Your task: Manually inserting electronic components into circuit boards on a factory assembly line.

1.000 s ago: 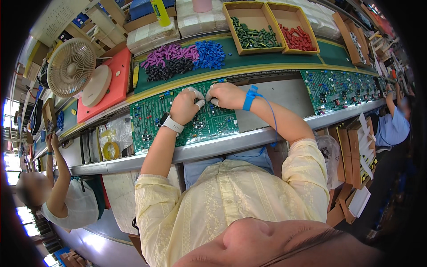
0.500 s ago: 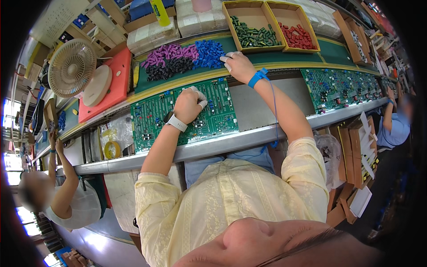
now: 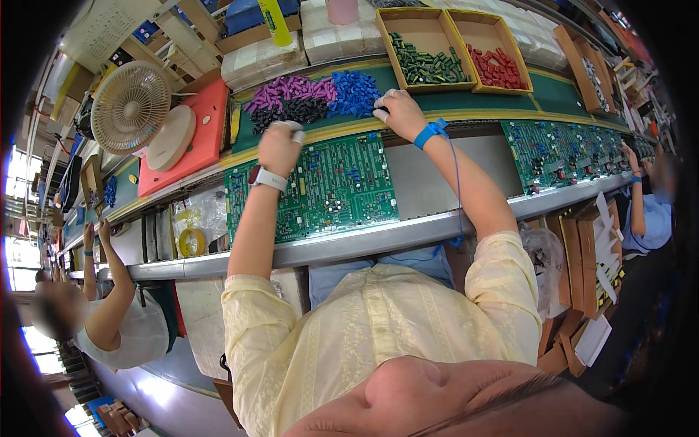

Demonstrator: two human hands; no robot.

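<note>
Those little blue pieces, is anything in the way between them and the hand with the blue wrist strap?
Nothing visible is in the way: the right hand is just beside the right edge of the blue pieces. I can't tell if they touch.

Pale sheet, upper left, lines of writing, seemingly illegible

My finger covers look matt, my watch strap smooth and rubbery, my shirt woven cloth. The circuit board looks glossy, the rail smooth metal, the parts box matt cardboard.
</note>
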